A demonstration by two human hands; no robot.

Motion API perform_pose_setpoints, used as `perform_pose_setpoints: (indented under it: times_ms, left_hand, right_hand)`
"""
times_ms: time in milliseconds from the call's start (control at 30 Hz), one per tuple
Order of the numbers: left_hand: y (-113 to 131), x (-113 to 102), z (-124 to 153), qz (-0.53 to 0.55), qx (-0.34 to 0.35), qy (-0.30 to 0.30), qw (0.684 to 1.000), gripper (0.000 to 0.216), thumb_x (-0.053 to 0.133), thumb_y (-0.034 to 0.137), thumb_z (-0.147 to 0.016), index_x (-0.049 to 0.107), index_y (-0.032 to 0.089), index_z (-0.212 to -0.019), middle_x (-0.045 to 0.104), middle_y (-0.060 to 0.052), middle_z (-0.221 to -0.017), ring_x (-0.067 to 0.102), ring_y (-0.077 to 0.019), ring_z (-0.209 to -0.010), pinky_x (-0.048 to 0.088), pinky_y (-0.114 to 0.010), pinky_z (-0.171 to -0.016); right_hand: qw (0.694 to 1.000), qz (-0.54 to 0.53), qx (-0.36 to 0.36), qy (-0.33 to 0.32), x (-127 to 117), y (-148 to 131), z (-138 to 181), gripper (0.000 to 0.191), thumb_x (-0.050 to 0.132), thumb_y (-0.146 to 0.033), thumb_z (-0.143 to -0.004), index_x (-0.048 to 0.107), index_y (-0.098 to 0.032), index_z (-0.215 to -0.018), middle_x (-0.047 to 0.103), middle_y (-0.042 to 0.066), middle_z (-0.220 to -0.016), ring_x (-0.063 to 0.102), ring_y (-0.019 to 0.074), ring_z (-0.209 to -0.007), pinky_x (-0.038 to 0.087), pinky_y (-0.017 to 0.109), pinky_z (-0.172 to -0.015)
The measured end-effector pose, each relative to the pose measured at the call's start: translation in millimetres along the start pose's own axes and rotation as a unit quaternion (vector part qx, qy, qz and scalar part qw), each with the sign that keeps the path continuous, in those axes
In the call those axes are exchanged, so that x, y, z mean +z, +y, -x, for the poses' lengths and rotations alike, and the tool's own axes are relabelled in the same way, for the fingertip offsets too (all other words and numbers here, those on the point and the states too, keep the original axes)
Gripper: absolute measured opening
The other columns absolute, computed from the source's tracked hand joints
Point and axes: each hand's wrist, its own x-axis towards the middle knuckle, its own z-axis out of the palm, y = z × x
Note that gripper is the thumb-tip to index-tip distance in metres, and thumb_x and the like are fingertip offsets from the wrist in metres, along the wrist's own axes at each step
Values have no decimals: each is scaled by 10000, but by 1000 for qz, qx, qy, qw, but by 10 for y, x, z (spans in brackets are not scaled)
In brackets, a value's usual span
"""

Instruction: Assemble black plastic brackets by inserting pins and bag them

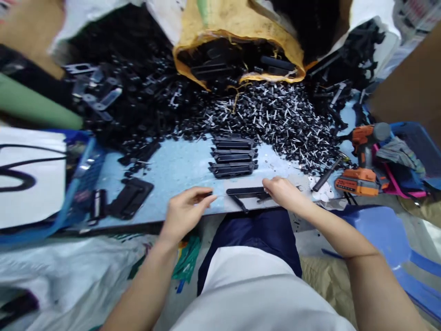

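Note:
Near the table's front edge, my left hand (188,207) pinches a thin metal pin (220,196) with what looks like a black head. The pin points right, at the left end of a black plastic bracket (246,191). My right hand (282,191) is closed around the bracket's right end, and a short black arm (239,204) slants down from the bracket. Just behind, several similar black plastic parts (234,169) lie stacked in rows. Beyond them spreads a large heap of black-headed metal pins (275,115).
An orange cordless drill (360,181) stands at the right beside a hammer (329,174). At the left are a blue basket (77,184) and a flat black part (131,197). A yellow sack (237,23) opens at the back. A blue plastic stool (375,234) stands at right.

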Motion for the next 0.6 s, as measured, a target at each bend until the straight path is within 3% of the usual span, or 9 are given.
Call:
perform_pose_setpoints:
  times_ms: [200, 433, 500, 600]
  left_hand:
    - [-107, 291, -212, -139, 104, -64, 983, 137, 513, 248, -846, 614, 155, -833, 646, -42, -746, 619, -154, -679, 500, -260, -653]
    - [50, 336, -222, -304, 191, -166, 918, 142, 451, 159, -867, 588, 150, -834, 620, -61, -757, 615, -174, -704, 476, -256, -629]
    - [49, 380, -216, -304, 222, -151, 914, 161, 431, 151, -874, 592, 154, -867, 623, -57, -749, 617, -173, -703, 477, -254, -630]
    - [-14, 442, -185, -252, 292, -64, 920, 211, 386, 174, -898, 595, 158, -925, 637, -56, -737, 619, -170, -673, 483, -255, -629]
  right_hand:
    - [1000, 13, 17, -18, 46, -37, -60, 149, 414, -135, -901, 549, -114, -960, 636, 117, -829, 595, 171, -770, 337, 235, -634]
    - [1000, -20, 18, -1, 47, -25, -50, 128, 435, -150, -896, 554, -121, -931, 628, 108, -831, 589, 166, -789, 351, 233, -663]
    - [999, -37, 13, 16, 85, -8, -47, 116, 447, -149, -890, 559, -122, -905, 626, 103, -814, 586, 160, -772, 357, 230, -655]
    - [995, -79, -2, 58, 192, 2, -8, 92, 472, -145, -874, 563, -132, -866, 629, 82, -789, 580, 141, -739, 371, 217, -651]
